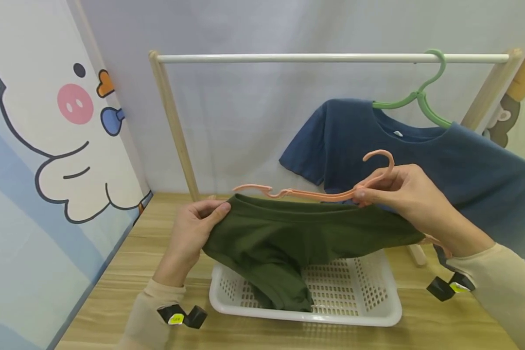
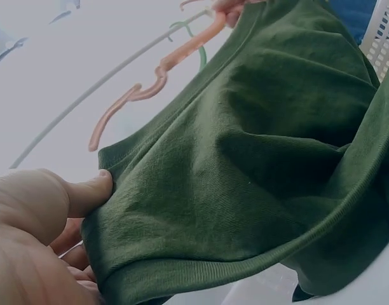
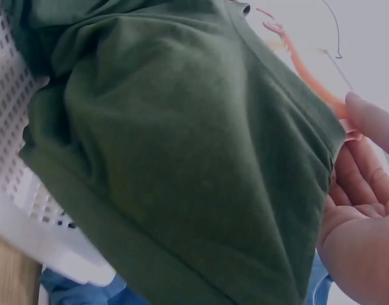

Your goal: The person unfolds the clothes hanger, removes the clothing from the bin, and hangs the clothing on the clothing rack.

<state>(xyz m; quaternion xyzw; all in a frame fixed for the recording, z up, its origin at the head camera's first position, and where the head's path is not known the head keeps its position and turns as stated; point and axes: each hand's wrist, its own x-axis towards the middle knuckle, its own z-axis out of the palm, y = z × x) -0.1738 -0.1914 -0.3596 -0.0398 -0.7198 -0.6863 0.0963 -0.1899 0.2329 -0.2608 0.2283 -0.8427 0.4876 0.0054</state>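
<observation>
A dark green shirt (image 1: 284, 223) is stretched between both hands, its lower part drooping into a white basket (image 1: 306, 317). My left hand (image 1: 192, 233) pinches the left end of its neckline between thumb and fingers. At the other end, my right hand (image 1: 409, 199) pinches an orange hanger (image 1: 319, 196) below its hook. The right arm of the hanger is inside the shirt's right shoulder, and a bit of orange shows near the sleeve opening. Above the neckline, the hanger's left arm (image 2: 115, 117) lies outside the cloth. The right wrist view shows the thumb (image 3: 369, 121) on the hanger beside the shirt.
Behind the basket stands a rack with a white rail (image 1: 288, 58) and wooden posts (image 1: 175, 126). A blue T-shirt (image 1: 354, 141) hangs at the right on a green hanger (image 1: 428, 107). Everything stands on a wooden tabletop (image 1: 109, 301), with a cartoon-printed panel (image 1: 39, 121) along the left.
</observation>
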